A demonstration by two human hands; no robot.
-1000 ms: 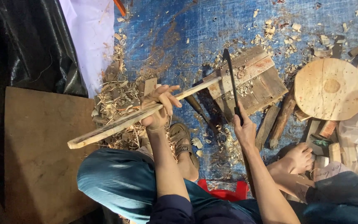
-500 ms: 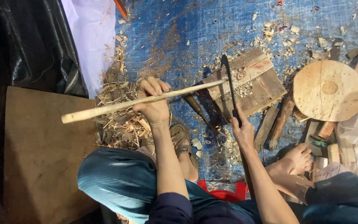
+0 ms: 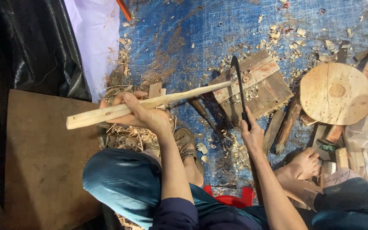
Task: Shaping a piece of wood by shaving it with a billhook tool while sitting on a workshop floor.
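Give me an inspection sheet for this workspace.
Surface: blue tarp, dirty, strewn with chips.
Job's things: wooden stick, tip resting on slatted block; dark blade against the tip.
Clutter: shavings, round wooden disc, offcuts.
Grippers: left hand grips the stick; right hand grips the blade's handle.
Cables: nothing seen.
Surroundings: brown board, black sheet.

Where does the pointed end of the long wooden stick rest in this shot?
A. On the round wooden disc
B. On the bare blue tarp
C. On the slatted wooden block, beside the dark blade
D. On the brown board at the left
C: the left hand holds the stick with its tapered tip on the slatted wooden block, right by the dark blade that the right hand grips.
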